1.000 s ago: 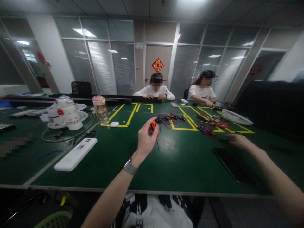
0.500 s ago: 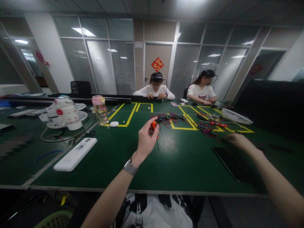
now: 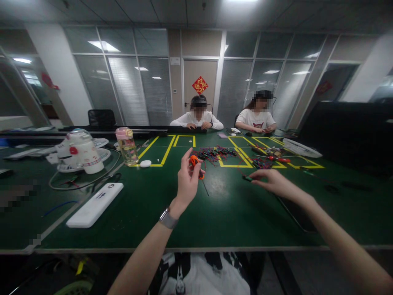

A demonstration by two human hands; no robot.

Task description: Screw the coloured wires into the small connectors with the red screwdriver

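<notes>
My left hand (image 3: 186,180) is closed round an orange-handled screwdriver (image 3: 194,160). Its thin dark shaft slants down and away from my fingers, tip above the green table. To the right, my right hand (image 3: 272,182) pinches a small green circuit board (image 3: 247,178) between thumb and fingertips; thin red wires seem to trail from it. Beyond my left hand lies a heap of small dark parts with red and blue wires (image 3: 216,153). A second, smaller heap of wired parts (image 3: 261,163) sits just behind my right hand.
A black phone-like slab (image 3: 297,215) lies partly under my right forearm. Left are a white power bank (image 3: 95,205), a white earbud case (image 3: 145,163), a pink-lidded bottle (image 3: 127,147) and a white jug (image 3: 89,153). Red-handled pliers (image 3: 278,159) rest back right. Two people sit opposite.
My right hand has moved left from beside the dark slab and now holds the small green board in front of the smaller heap. My left hand keeps the screwdriver, slightly turned.
</notes>
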